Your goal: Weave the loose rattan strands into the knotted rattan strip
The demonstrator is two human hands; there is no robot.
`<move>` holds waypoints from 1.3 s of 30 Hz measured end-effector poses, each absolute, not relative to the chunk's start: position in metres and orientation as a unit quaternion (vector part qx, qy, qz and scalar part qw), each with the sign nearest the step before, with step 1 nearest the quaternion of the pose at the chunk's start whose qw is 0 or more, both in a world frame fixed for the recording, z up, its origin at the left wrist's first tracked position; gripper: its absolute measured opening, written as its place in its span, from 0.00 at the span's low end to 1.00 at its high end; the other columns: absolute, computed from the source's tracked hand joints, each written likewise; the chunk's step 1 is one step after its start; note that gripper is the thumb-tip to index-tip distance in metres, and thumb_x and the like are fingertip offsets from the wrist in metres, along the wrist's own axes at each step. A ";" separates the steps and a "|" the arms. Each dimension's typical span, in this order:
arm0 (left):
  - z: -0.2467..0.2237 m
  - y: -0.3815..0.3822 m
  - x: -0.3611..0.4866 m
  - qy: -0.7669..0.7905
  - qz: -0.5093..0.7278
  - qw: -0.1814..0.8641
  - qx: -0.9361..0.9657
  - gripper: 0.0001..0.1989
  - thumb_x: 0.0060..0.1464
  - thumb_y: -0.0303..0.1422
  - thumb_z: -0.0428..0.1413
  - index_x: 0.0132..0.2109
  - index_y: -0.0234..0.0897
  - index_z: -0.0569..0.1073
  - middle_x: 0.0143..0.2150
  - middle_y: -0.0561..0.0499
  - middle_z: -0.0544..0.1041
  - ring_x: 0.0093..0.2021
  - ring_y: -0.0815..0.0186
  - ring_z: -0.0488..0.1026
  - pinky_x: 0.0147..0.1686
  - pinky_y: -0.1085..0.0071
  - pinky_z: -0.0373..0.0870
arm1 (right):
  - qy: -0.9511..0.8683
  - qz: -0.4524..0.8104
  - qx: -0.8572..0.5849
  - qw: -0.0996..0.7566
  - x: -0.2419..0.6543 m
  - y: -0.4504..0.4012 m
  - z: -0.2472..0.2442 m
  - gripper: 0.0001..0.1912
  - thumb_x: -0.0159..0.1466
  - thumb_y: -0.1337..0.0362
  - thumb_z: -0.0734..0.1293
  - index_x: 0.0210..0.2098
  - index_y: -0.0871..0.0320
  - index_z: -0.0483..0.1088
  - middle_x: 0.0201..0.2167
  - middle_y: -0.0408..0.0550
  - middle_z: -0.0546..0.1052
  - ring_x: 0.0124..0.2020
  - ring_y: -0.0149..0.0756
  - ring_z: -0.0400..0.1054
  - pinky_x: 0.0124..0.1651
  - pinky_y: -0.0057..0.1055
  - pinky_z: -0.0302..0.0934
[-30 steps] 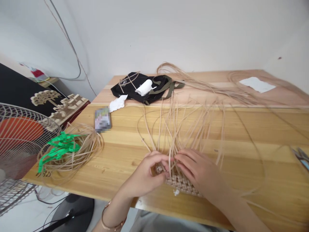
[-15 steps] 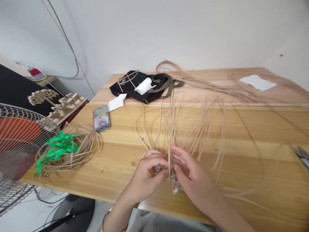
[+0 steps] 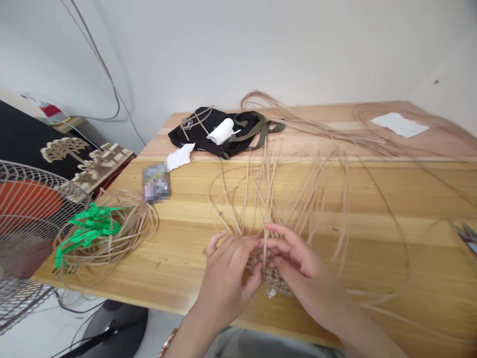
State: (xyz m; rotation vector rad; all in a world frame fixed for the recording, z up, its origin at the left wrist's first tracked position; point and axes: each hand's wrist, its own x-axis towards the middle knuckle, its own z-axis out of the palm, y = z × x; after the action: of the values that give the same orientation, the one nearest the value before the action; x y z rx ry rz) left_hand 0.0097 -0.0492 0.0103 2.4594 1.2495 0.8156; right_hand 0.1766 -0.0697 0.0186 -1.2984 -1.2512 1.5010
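Observation:
A small woven rattan piece (image 3: pixel 278 284) lies near the table's front edge, with many long loose strands fanning out from its far side. A scrap of something white clings to its near edge. My left hand (image 3: pixel 231 268) is closed at the piece's left side, thumb and fingers about the base of an upright rattan strand (image 3: pixel 266 214). From the right, my right hand (image 3: pixel 303 273) bends its fingers round the same strand and the weave, thumb bent inward. Both hands partly hide the weave and the exact grip points.
A rattan coil with green ties (image 3: pixel 93 223) lies left, beside a fan (image 3: pixel 33 238). Behind are a blurred box (image 3: pixel 156 183), a black bag (image 3: pixel 197 132), crumpled tissue (image 3: pixel 181 155), a rattan bundle (image 3: pixel 309 124) and white paper (image 3: pixel 398 124). Pliers (image 3: pixel 465 233) rest at the right edge.
My left hand has turned and shifted slightly, its little finger now raised. The right fingers have curled in closer to the upright strand, which has moved slightly right.

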 end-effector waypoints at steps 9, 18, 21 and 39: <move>0.016 -0.049 0.009 0.405 0.267 0.094 0.869 0.08 0.56 0.26 0.53 0.43 0.38 0.71 0.40 0.50 0.81 0.42 0.63 0.76 0.54 0.62 0.51 | -0.498 0.567 -0.513 0.409 0.181 -0.065 0.021 0.17 0.64 0.67 0.58 0.53 0.54 0.60 0.45 0.51 0.73 0.36 0.32 0.73 0.43 0.34 0.71; 0.016 -0.043 0.011 0.399 0.247 0.117 0.875 0.03 0.56 0.27 0.54 0.36 0.36 0.73 0.35 0.52 0.79 0.40 0.63 0.74 0.55 0.59 0.53 | -0.639 0.449 -0.541 0.311 0.185 -0.061 0.034 0.17 0.66 0.69 0.56 0.49 0.52 0.71 0.48 0.48 0.77 0.48 0.37 0.71 0.52 0.38 0.65; 0.019 -0.040 0.010 0.399 0.200 0.149 0.882 0.03 0.54 0.26 0.54 0.34 0.36 0.73 0.32 0.51 0.77 0.38 0.62 0.72 0.54 0.58 0.54 | -0.655 0.434 -0.540 0.302 0.185 -0.060 0.035 0.18 0.66 0.69 0.56 0.49 0.52 0.72 0.48 0.48 0.77 0.50 0.36 0.70 0.54 0.39 0.64; 0.016 -0.037 0.004 0.389 0.209 0.248 0.862 0.05 0.56 0.27 0.53 0.38 0.39 0.73 0.37 0.52 0.78 0.41 0.63 0.72 0.55 0.57 0.49 | -0.753 0.352 -0.500 0.242 0.191 -0.058 0.016 0.25 0.59 0.79 0.59 0.54 0.60 0.65 0.45 0.53 0.76 0.46 0.40 0.70 0.52 0.43 0.65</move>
State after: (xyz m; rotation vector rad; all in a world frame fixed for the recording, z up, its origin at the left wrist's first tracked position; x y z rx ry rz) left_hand 0.0045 -0.0369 0.0163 2.3502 1.0591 0.5698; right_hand 0.1907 -0.0583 0.0158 -1.3675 -2.0588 0.9618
